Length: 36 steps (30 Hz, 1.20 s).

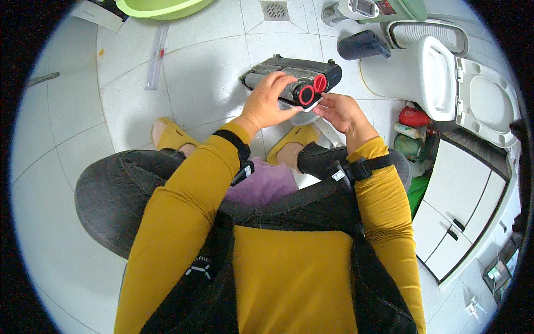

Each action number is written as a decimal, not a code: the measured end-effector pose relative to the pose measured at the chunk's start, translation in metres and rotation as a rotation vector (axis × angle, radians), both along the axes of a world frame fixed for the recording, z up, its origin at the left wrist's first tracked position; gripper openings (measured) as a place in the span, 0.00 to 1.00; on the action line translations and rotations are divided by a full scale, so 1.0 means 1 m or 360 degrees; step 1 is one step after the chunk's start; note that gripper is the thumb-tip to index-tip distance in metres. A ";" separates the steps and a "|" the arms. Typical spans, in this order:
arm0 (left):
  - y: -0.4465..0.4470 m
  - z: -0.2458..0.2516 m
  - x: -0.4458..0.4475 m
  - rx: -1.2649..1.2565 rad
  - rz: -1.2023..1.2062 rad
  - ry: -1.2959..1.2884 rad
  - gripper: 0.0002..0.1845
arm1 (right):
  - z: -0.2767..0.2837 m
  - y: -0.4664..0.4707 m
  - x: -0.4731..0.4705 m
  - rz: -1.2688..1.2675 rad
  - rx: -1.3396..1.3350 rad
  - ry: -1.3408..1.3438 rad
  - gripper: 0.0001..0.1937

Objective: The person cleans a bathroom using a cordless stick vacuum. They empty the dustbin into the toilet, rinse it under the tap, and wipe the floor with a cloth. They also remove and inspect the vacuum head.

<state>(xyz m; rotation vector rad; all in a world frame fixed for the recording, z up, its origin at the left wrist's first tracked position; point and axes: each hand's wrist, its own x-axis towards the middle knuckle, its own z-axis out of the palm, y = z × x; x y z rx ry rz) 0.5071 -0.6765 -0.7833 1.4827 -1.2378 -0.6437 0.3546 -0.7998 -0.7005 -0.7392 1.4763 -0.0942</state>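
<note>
A black floor-washer head [292, 64] with grey brush rollers and two red-ringed end caps is turned roller side up above the tiled floor, in front of my feet. My left hand [271, 98] grips its near side, the fingers over the front roller and the thumb at the lower edge by the end caps. My right hand [336, 110] is at the right end, fingertips touching the edge just below the red rings. Whether the right fingers pinch a part there is hard to tell. A purple cloth [265, 183] lies between my thighs.
A dark tank-like container [363, 45] and a grey-white appliance part with a display [358, 8] lie near the toilet [434, 79]. A green basin [164, 8], a clear plastic strip [157, 56] and a floor drain [275, 11] are farther off. White cabinet [457, 188] at right.
</note>
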 end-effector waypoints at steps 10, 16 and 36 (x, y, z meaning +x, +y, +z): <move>0.014 0.023 -0.025 0.0643 0.0295 0.0446 0.21 | 0.004 0.003 0.003 -0.0013 0.0067 -0.0143 0.15; 0.012 0.032 -0.051 0.0765 0.0540 0.1044 0.14 | 0.000 0.004 0.006 0.0060 -0.0014 -0.0080 0.13; 0.018 0.031 -0.009 0.0593 0.0776 0.1203 0.06 | -0.039 -0.004 -0.001 0.0317 -0.0504 0.0197 0.17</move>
